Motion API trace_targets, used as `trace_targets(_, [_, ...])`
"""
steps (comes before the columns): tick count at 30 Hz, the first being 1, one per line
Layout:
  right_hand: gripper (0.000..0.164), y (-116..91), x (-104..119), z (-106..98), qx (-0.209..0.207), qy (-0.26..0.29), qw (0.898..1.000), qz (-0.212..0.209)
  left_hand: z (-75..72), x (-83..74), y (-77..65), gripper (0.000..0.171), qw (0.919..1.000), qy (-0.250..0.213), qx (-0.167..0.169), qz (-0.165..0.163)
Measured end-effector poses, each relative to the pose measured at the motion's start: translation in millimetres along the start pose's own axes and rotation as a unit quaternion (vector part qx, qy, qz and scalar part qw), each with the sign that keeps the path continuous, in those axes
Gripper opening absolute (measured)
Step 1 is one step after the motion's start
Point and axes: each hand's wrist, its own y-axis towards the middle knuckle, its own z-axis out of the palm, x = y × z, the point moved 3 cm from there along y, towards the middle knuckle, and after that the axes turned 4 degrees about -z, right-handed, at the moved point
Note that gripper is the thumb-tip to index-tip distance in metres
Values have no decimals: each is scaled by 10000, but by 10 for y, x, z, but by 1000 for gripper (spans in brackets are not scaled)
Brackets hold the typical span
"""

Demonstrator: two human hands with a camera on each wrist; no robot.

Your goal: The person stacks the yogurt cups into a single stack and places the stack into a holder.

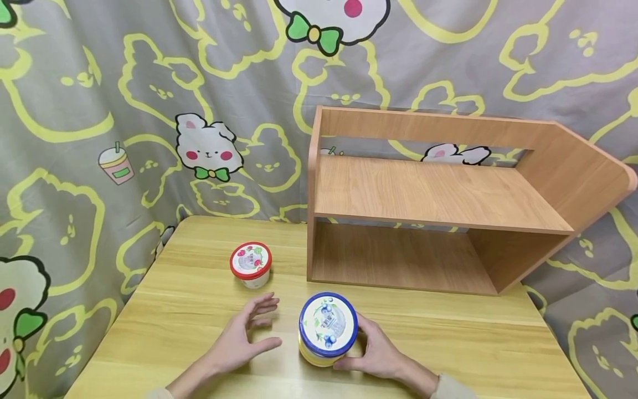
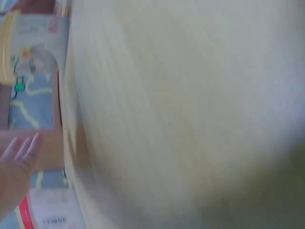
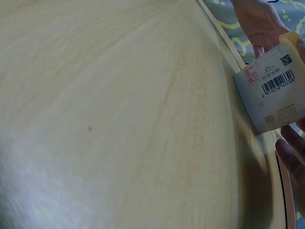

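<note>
A round tub with a blue-rimmed lid (image 1: 328, 324) and blueberry pictures is near the front of the table. Yellow shows under its blue rim; whether this is a second stacked tub I cannot tell. My right hand (image 1: 376, 352) grips its right side, thumb in front and fingers behind. In the right wrist view a white tub wall with a barcode (image 3: 274, 88) shows beside the fingers. My left hand (image 1: 244, 335) hovers to the left, fingers apart and holding nothing. Behind it stands a smaller-looking red-lidded tub (image 1: 251, 265) with strawberry pictures.
A two-level wooden shelf (image 1: 438, 191) stands at the table's back right, its lower compartment facing forward. The wooden table (image 1: 164, 310) spreads around the hands. A patterned grey curtain (image 1: 269, 149) hangs behind and at the sides.
</note>
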Motion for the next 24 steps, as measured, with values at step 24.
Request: trace_targets(24, [92,10,7,-5,58,-6,10000,1,-879,351,112,83,9832,124,-1569,-923])
